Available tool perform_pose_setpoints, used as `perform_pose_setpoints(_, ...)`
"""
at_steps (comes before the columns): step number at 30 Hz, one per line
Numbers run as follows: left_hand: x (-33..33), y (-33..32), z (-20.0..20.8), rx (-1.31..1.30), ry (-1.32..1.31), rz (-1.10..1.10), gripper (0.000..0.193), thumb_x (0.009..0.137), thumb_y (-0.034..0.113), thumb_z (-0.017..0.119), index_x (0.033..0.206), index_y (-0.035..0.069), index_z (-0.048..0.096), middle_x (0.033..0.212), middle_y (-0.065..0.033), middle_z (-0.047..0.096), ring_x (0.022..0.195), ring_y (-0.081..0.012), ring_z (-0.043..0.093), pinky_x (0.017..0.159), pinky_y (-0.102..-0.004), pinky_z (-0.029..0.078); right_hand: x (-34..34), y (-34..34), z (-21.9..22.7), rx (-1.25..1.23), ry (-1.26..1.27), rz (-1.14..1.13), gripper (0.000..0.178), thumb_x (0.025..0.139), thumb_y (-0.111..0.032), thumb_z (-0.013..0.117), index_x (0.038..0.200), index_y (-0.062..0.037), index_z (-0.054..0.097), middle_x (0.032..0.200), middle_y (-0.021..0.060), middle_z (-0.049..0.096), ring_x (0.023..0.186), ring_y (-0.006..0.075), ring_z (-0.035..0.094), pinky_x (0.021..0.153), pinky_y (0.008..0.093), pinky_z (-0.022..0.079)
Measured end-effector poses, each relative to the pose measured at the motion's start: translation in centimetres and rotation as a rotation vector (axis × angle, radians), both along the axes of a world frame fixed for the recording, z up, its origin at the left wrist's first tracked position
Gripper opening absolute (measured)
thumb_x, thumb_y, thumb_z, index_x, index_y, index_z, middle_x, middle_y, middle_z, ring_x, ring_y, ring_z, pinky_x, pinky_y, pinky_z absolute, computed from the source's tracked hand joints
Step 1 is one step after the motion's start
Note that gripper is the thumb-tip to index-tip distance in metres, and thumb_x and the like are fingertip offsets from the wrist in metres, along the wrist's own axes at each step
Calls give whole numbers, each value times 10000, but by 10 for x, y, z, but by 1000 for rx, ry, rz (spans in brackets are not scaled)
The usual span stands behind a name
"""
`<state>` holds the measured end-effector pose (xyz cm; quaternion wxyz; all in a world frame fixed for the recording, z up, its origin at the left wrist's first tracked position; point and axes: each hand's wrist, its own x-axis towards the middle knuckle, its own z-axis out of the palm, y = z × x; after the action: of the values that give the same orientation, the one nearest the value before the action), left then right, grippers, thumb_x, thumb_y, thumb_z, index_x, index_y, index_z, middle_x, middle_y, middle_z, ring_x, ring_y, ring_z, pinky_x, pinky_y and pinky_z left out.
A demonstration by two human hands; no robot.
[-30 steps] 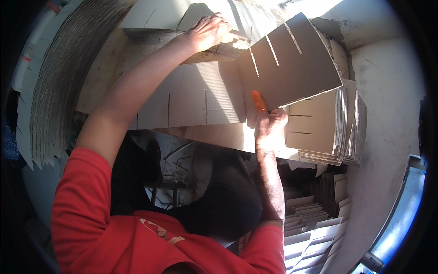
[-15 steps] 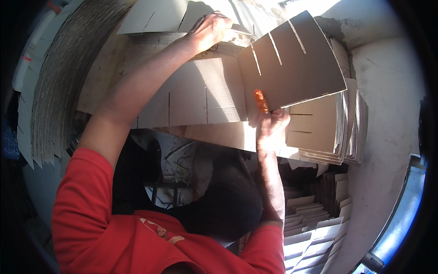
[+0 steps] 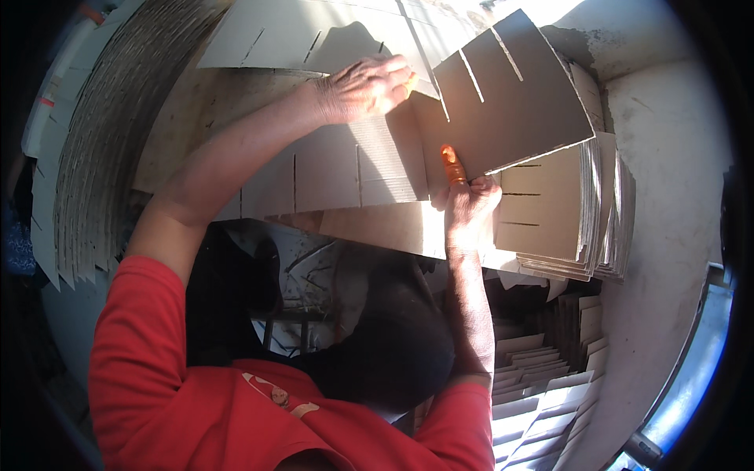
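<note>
Card (image 3: 510, 102) gripped at its near edge by the right hand (image 3: 473, 202)

The right hand is closed on the card, an orange cover (image 3: 453, 166) on one digit lying against its face. The left hand (image 3: 367, 90) has its fingers curled in, beside the near edge of a white sheet (image 3: 275, 35); I cannot tell whether it pinches anything. Before the person, the card's dark, slotted flap tilts up to the right, above a slotted stack (image 3: 542, 206). A paler slotted panel (image 3: 330, 169) lies to the flap's left, over the desk (image 3: 177, 137). Farther left stands a tall stack of slotted sheets (image 3: 118, 141). More card pieces (image 3: 550, 408) sit low on the right. The red shirt (image 3: 228, 428) carries a small pale printed figure (image 3: 279, 395); its details are too small to make out.
</note>
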<state>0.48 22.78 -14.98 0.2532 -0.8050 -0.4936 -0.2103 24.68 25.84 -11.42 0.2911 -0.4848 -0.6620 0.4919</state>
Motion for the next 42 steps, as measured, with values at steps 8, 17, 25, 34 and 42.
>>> perform_pose_setpoints(8, 51, -32, 4, 19, -110, -36, 227, 654, 68, 656, 834, -68, 628, 892, -133, 607, 816, -207, 559, 661, -294, 525, 7, 0, 9, 160, 183, 32, 177, 873, -149, 682, 888, 10, 606, 610, 37, 614, 428, 64, 516, 400, 208, 368)
perform_pose_setpoints(17, 113, -72, 34, -129, -359, 91, 491, 680, 265, 762, 1033, -48, 627, 911, -142, 629, 819, -217, 562, 668, -328, 519, 10, 1, 14, 181, 111, -21, 137, 844, -107, 694, 894, 10, 641, 577, 29, 582, 393, 69, 457, 378, 228, 331)
perform_pose_setpoints(25, 0, 3, -4, -105, -153, 515, 567, 796, 237, 663, 1238, -65, 477, 1234, -167, 528, 1131, -296, 466, 955, -409, 402, 16, -8, 18, 96, -1, -50, 69, 888, -21, 605, 916, 42, 610, 650, 79, 624, 433, 72, 521, 407, 237, 398)
perform_pose_setpoints(34, -23, 40, -5, -101, -155, 334, 310, 842, 86, 535, 1149, 49, 556, 1106, -89, 573, 1027, -249, 531, 809, -353, 528, 16, -3, 4, 60, 201, -61, 180, 857, -90, 681, 970, 23, 599, 684, 63, 609, 377, 88, 449, 350, 243, 343)
perform_pose_setpoints(42, -25, 38, 9, -19, -432, 181, 238, 756, 72, 624, 989, 28, 603, 993, -71, 618, 931, -256, 555, 786, -350, 520, 12, -1, 4, 81, 153, -46, 179, 867, -141, 689, 897, 15, 606, 603, 44, 589, 388, 74, 450, 369, 235, 341)
